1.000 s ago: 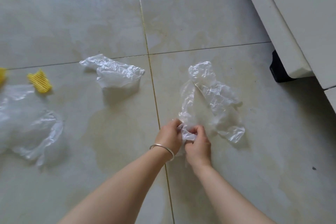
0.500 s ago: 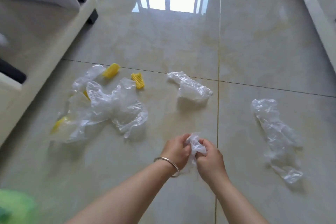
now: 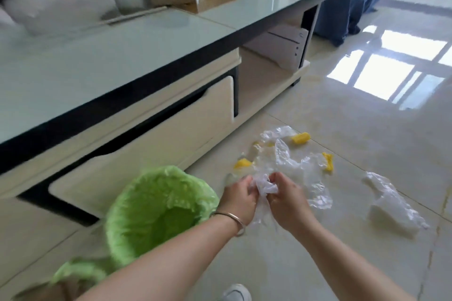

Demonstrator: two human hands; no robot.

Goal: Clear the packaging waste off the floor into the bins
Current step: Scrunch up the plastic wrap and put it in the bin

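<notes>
Glossy pale tiled floor [image 3: 354, 134] filling the right and lower frame of the head view, catching window glare at upper right. Low glass-topped table [image 3: 102, 63] running across the upper left, carrying blurred boxes and a bottle at the top edge. Both hands meeting at lower centre: left hand [image 3: 241, 199], wearing a bangle [image 3: 230, 221] at the wrist, and right hand [image 3: 285, 205], fingers curled, pinching a scrunched clear plastic wrap [image 3: 265, 184] between them. Green-lined bin [image 3: 156, 212] standing just left of the hands, beside the table; second green liner [image 3: 78, 272] showing at lower left, blurred. Loose clear plastic [image 3: 286, 156] lying behind the hands among yellow pieces [image 3: 300, 138], another clear bag [image 3: 391, 205] lying well to the right.
</notes>
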